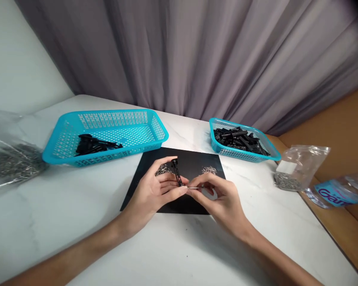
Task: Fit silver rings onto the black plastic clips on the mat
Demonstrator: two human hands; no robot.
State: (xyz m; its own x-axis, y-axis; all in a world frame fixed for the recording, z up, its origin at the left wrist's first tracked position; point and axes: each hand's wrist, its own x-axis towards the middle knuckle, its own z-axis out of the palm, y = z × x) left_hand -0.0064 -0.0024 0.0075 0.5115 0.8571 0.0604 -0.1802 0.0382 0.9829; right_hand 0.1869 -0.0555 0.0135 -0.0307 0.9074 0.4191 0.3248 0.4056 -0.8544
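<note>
My left hand (151, 188) is closed around a slim black plastic part (176, 172), which stands nearly upright between thumb and fingers. In my right hand (222, 194) a thin metal rod (194, 187) is pinched, lying roughly level. Its left end meets the lower end of the black part, where the fingertips of both hands come together and hide the contact. Both hands are above a black mat (191, 157). Small shiny metal pieces (163, 169) lie behind my left fingers, and a second pile of small metal pieces (209, 170) sits just beyond my right hand.
A blue basket (107, 113) at the back left contains a few black parts. Another blue basket (241, 158) at the back right is heaped with similar parts. Clear bags of metal pieces stand at far left (14, 163) and right (289, 180). A plastic bottle (334, 192) lies at the right edge.
</note>
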